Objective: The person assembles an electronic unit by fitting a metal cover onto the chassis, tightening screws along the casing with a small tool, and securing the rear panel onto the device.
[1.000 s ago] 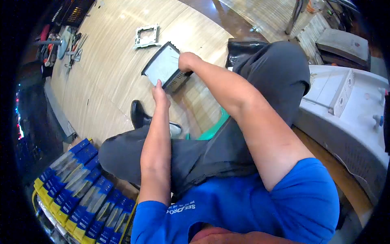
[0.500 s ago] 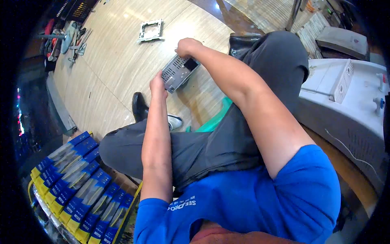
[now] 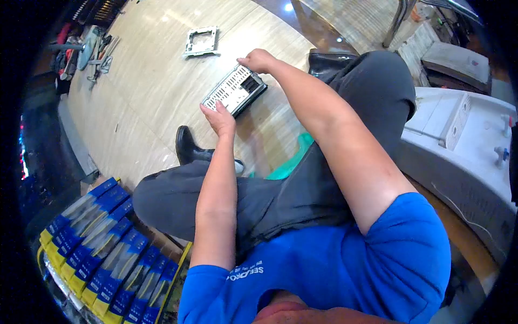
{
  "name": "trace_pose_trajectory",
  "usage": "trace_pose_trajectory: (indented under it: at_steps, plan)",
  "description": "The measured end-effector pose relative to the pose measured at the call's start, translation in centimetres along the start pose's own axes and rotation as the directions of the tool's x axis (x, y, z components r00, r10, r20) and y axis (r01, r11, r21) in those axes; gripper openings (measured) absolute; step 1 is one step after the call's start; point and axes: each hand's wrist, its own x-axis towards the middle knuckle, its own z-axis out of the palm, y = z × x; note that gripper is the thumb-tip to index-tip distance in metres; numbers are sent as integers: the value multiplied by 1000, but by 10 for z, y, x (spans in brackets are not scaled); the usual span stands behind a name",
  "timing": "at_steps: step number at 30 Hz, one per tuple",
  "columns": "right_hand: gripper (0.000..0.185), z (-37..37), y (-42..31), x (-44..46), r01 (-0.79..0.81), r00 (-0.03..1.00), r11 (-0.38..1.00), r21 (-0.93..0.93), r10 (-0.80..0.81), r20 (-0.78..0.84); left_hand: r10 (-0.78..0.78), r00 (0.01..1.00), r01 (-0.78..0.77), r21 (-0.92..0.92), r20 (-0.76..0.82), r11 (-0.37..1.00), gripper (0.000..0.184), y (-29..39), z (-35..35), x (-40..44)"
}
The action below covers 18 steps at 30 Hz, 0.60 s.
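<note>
Between my two hands is a slotted metal box [image 3: 233,90] with a pale vented face, a dark rectangular opening near its right end and dark sides. My left hand [image 3: 220,119] grips its near left end, with fingertips showing over the vented face. At the far right corner, my right hand [image 3: 259,60] is closed on the edge; part of its grip is hidden. A pale square frame [image 3: 188,44] with an open middle lies on the floor beyond the box, apart from both hands.
Several blue-and-yellow packs [image 3: 102,259] stand in a row at lower left. Tools [image 3: 100,62] lie on the floor at upper left. A white appliance casing [image 3: 458,129] stands at right, and a green plastic piece [image 3: 291,162] shows beneath my legs.
The box has tilted so that its vented face catches more light. My left hand has shifted from the box's left side round to its near end; my right hand has moved slightly right.
</note>
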Motion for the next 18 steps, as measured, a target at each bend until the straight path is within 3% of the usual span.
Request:
trace_pose_trajectory:
  at_steps: [2,5,8,10,15,18]
  plan:
    - [58,-5,16,-3,-49,994,992,116,60,-86,12,1000,-11,10,-21,1000,70,-2,3,-1]
    - [51,-6,56,-7,-107,977,994,-21,102,-188,22,999,-23,-20,-27,1000,70,-6,6,1]
    - [41,18,114,-4,-189,961,981,-36,177,-212,-17,1000,17,-22,-17,1000,71,8,2,-1]
    - [33,37,145,-1,-354,918,935,1,348,-188,-53,999,53,-38,-5,998,71,12,0,-1]
    - [26,55,158,6,-367,916,930,-21,358,-181,82,995,-82,-14,-52,996,72,2,5,0]
    - [24,55,150,17,-378,902,924,52,380,-204,53,999,-54,-71,-7,996,71,4,2,-7]
